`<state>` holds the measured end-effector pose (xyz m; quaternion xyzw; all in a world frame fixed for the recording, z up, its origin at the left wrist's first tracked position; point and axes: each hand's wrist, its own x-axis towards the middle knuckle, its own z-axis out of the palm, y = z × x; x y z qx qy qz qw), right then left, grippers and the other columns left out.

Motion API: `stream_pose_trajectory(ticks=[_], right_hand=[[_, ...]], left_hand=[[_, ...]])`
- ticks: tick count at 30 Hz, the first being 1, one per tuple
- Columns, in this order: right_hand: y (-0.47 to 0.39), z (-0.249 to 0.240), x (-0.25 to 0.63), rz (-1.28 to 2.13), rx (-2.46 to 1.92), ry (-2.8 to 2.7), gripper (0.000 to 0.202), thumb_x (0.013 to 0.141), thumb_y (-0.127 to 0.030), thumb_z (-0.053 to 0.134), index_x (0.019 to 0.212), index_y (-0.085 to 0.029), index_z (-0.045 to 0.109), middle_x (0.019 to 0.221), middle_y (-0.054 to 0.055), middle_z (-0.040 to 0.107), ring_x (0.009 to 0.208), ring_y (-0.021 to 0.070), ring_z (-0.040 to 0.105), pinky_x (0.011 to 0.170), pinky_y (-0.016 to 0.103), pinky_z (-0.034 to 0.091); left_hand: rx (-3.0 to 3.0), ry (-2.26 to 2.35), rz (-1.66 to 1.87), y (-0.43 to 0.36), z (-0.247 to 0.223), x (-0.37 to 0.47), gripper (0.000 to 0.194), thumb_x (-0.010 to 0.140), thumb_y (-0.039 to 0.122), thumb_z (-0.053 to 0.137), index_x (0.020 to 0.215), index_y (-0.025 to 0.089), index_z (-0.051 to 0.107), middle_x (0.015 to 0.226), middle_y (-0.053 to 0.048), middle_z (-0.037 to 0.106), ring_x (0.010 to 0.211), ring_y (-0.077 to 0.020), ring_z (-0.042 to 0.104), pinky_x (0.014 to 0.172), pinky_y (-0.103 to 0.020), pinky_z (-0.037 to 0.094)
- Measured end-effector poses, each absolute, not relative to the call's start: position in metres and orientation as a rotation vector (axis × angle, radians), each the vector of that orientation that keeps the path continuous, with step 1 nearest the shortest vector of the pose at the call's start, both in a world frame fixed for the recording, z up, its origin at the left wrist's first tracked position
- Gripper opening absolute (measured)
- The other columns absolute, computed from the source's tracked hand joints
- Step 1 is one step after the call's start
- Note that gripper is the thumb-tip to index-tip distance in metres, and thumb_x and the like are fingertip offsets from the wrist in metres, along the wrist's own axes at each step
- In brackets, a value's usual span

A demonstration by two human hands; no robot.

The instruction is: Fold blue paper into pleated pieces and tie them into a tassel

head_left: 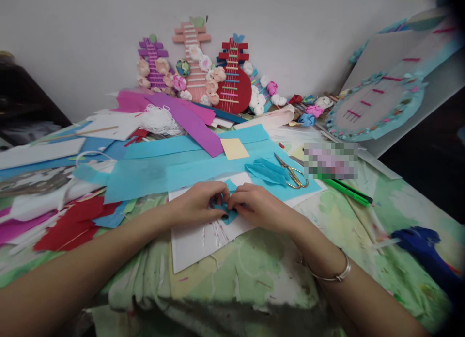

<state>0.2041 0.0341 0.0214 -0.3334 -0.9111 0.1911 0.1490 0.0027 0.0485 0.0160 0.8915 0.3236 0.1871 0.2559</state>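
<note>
My left hand (199, 201) and my right hand (256, 206) meet over a white sheet (196, 242) at the table's near middle. Both pinch a small piece of light blue paper (227, 212) between the fingertips, pressed down on the sheet. The paper is mostly hidden under my fingers. A silver bracelet (336, 274) circles my right wrist. Just beyond my hands lie folded light blue paper scraps (267, 172) and a pair of gold scissors (292, 174).
Large light blue sheets (174, 169), purple strips (192, 121), a yellow square (234, 149) and red paper (74, 223) cover the table. Guitar-shaped paper crafts (232, 80) with paper flowers lean on the back wall. Green pens (347, 190) lie right; a round blue-rimmed board (378, 102) leans far right.
</note>
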Motion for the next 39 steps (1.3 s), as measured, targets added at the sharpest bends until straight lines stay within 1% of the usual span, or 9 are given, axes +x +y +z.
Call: stream_pose_trajectory(ticks=[5,11,17,20,24,28,33,36,39], right_hand=[[0.034,0.021,0.203,0.602,-1.083,-2.561,0.013,0.08,-0.005,0.05,0.086,-0.015,0.057,0.078,0.002,0.059,0.073,0.0137,0.051,0.066,0.025,0.036],[0.033,0.024,0.202,0.623,-1.124,-2.554,0.011,0.082,-0.007,0.048,0.085,-0.016,0.054,0.078,0.003,0.059,0.073,0.0141,0.051,0.066,0.026,0.035],[0.033,0.023,0.201,0.617,-1.125,-2.575,0.01,0.083,-0.009,0.047,0.082,-0.016,0.053,0.078,0.003,0.058,0.074,0.0146,0.052,0.065,0.026,0.035],[0.033,0.022,0.202,0.611,-1.119,-2.57,0.008,0.083,-0.01,0.047,0.082,-0.017,0.052,0.078,0.002,0.058,0.074,0.0142,0.051,0.066,0.026,0.035],[0.032,0.022,0.202,0.6,-1.118,-2.573,0.008,0.083,-0.01,0.047,0.082,-0.016,0.052,0.077,0.002,0.057,0.074,0.0142,0.05,0.067,0.026,0.035],[0.031,0.024,0.202,0.61,-1.106,-2.576,0.006,0.08,-0.01,0.052,0.083,-0.015,0.052,0.079,0.003,0.058,0.077,0.0152,0.05,0.068,0.026,0.034],[0.033,0.025,0.206,0.566,-1.24,-2.54,0.012,0.075,-0.009,0.059,0.085,-0.016,0.056,0.084,0.004,0.059,0.085,0.0177,0.048,0.073,0.028,0.032],[0.036,0.025,0.209,0.546,-1.335,-2.513,0.01,0.073,-0.009,0.061,0.081,-0.015,0.057,0.083,0.005,0.059,0.084,0.018,0.048,0.073,0.028,0.032],[0.037,0.026,0.212,0.524,-1.373,-2.508,0.011,0.073,-0.005,0.059,0.078,-0.015,0.06,0.081,0.004,0.059,0.082,0.0173,0.049,0.071,0.028,0.033]], left_hand=[[2.366,0.894,0.559,0.05,0.012,0.003,0.007,0.075,0.019,0.059,0.075,0.016,0.053,0.071,0.003,0.057,0.063,-0.0102,0.049,0.059,-0.021,0.036],[2.365,0.876,0.557,0.051,0.012,0.002,0.007,0.077,0.02,0.059,0.073,0.016,0.055,0.072,0.001,0.059,0.064,-0.0108,0.051,0.06,-0.022,0.038],[2.403,0.73,0.573,0.052,0.011,0.0,0.01,0.082,0.019,0.056,0.078,0.017,0.065,0.086,-0.003,0.063,0.079,-0.0134,0.059,0.073,-0.025,0.044],[2.402,0.698,0.586,0.052,0.008,-0.001,0.014,0.083,0.018,0.056,0.083,0.02,0.07,0.09,-0.004,0.064,0.082,-0.0138,0.061,0.075,-0.026,0.046],[2.413,0.681,0.588,0.052,0.007,-0.001,0.017,0.084,0.017,0.055,0.083,0.02,0.072,0.092,-0.005,0.064,0.084,-0.0146,0.061,0.076,-0.027,0.048],[2.429,0.683,0.591,0.052,0.008,-0.001,0.018,0.083,0.015,0.056,0.082,0.02,0.073,0.091,-0.005,0.064,0.084,-0.0143,0.061,0.076,-0.026,0.048],[2.446,0.677,0.604,0.052,0.007,-0.001,0.019,0.081,0.012,0.057,0.082,0.021,0.074,0.089,-0.004,0.062,0.082,-0.0125,0.06,0.073,-0.023,0.047],[2.458,0.696,0.583,0.053,0.006,-0.002,0.021,0.08,0.011,0.057,0.084,0.021,0.074,0.09,-0.004,0.061,0.079,-0.0124,0.059,0.071,-0.023,0.046],[2.495,0.726,0.562,0.053,0.007,-0.002,0.02,0.08,0.012,0.059,0.084,0.023,0.075,0.089,-0.004,0.06,0.084,-0.0147,0.057,0.074,-0.027,0.046]])
